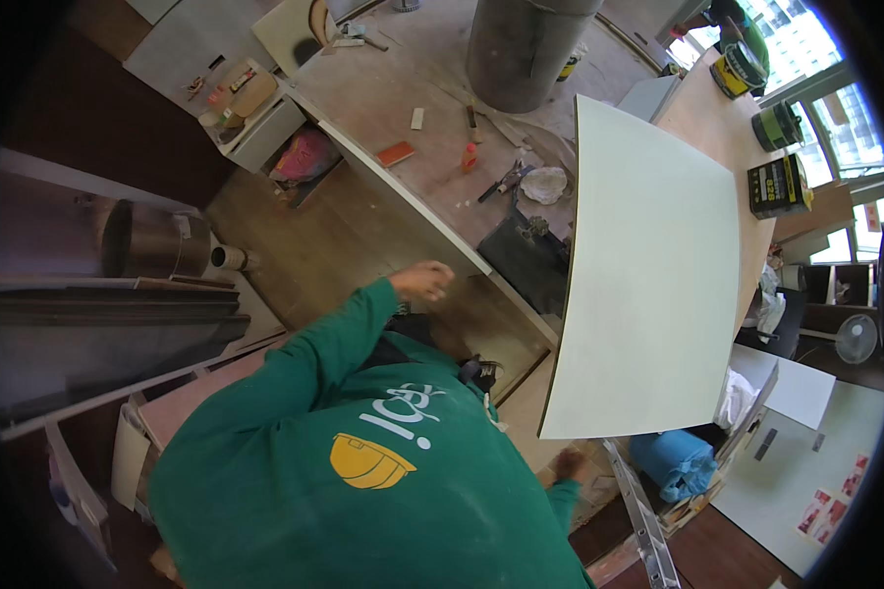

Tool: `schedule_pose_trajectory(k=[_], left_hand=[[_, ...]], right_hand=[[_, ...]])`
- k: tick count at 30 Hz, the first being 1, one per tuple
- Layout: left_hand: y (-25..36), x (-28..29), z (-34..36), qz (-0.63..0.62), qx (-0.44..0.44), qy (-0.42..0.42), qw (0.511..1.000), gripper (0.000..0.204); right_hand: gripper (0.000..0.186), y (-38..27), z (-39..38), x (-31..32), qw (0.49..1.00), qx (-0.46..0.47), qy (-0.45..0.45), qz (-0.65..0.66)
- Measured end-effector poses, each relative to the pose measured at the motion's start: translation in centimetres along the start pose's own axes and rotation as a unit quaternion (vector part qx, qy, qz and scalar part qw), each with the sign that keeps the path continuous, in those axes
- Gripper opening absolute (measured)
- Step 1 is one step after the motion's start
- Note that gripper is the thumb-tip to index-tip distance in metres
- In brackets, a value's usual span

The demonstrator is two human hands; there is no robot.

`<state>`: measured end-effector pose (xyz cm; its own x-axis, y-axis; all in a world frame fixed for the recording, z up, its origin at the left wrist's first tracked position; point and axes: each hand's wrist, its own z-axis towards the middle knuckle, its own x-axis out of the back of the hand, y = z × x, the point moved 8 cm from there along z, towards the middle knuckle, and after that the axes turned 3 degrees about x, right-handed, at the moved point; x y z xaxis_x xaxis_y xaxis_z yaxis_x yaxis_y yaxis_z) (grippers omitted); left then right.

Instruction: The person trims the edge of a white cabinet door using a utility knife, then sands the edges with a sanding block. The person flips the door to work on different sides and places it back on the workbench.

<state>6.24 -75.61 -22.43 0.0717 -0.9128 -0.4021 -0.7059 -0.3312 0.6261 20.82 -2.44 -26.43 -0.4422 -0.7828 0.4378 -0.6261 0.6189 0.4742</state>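
My left hand (pixel 422 282) is held out in front of my green sleeve, above the wooden floor and short of the workbench edge. Its fingers are curled in, and nothing shows in them. My right hand (pixel 568 465) hangs low on the right, in shadow, just below the lower edge of a large pale panel (pixel 648 285). How its fingers are set is hard to make out. The panel lies across the right part of the workbench (pixel 363 98), its near end jutting past the bench edge. A metal ladder (pixel 643 515) stands close to my right hand.
On the bench are a red block (pixel 396 154), a small red bottle (pixel 469 157) and a grey cylinder (pixel 525 54). Several paint buckets (pixel 779 187) line the right side. A blue wrapped bundle (pixel 676 463) lies beside the ladder. Another person (pixel 737 25) is at the far right.
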Motion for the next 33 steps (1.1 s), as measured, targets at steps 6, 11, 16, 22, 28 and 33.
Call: schedule_pose_trajectory(k=[6,11,16,22,28,33], left_hand=[[-3.1,20.9,-3.9,-0.181,0.013,0.287,0.941,0.034],[1.1,27.7,-3.6,-0.074,0.023,0.380,0.922,0.033],[10.4,25.7,0.2,0.071,-0.123,0.358,0.923,0.035],[27.3,22.0,16.2,0.542,-0.249,0.280,0.752,0.056],[30.5,23.9,35.0,0.723,-0.147,0.201,0.644,0.071],[32.6,21.7,46.6,0.857,-0.318,0.148,0.379,0.069]], right_hand=[[0.039,-27.3,-5.0,0.7,0.700,-0.068,-0.054,0.708],[0.035,-33.4,-5.1,15.0,0.476,-0.092,-0.193,0.853],[0.032,-28.8,-1.5,19.6,0.324,-0.164,-0.228,0.903],[0.036,-19.1,-1.2,22.6,0.252,-0.261,-0.045,0.931],[0.043,-32.0,-11.3,14.6,0.264,-0.271,-0.242,0.894],[0.041,-40.7,-18.0,21.1,0.244,-0.341,-0.321,0.849]])
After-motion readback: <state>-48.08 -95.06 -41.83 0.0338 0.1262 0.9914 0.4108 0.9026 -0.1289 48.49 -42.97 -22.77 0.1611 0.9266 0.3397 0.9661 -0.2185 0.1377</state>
